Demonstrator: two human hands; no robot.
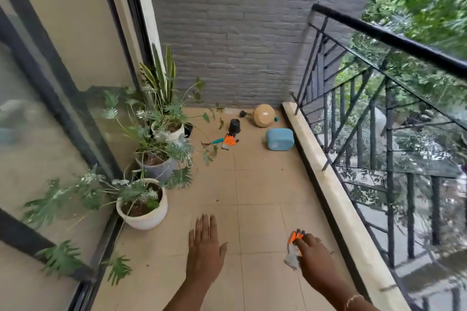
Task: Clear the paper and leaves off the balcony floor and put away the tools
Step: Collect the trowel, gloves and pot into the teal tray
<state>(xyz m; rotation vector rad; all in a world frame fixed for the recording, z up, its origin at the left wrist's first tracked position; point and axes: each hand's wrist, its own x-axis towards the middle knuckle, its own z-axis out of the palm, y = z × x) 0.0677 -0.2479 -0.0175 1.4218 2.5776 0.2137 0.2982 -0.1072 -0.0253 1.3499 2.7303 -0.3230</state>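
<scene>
Left hand point(206, 247) is flat, palm down, fingers straight and close together, holding nothing, over the balcony floor point(260, 184). Right hand point(313, 250) has its fingers curled on an orange-and-grey work glove point(293, 247). The glove's orange finger ends poke out past the fingertips and the grey cuff hangs below them; can't tell if the cuff touches the tiles.

Ahead of the left fingertips there are a few small dark specks point(217, 201) on the tiles. Far ahead of both hands' fingers, near the grey brick wall point(240, 33):
- second orange glove point(229, 141) lying flat
- teal-handled hand rake point(213, 142) just left of it
- black pot point(234, 126) just behind the glove, upside down
- tan round pot point(264, 115) on its side
- light blue container point(279, 139) tipped over, beside the stone curb point(336, 197)

Left of the left hand's fingers is a white potted plant point(142, 207), with a grey pot point(158, 168) and another white pot point(171, 131) further along the glass door point(50, 108). Right of the right hand's fingers, beyond the curb, is the black railing point(389, 40).
</scene>
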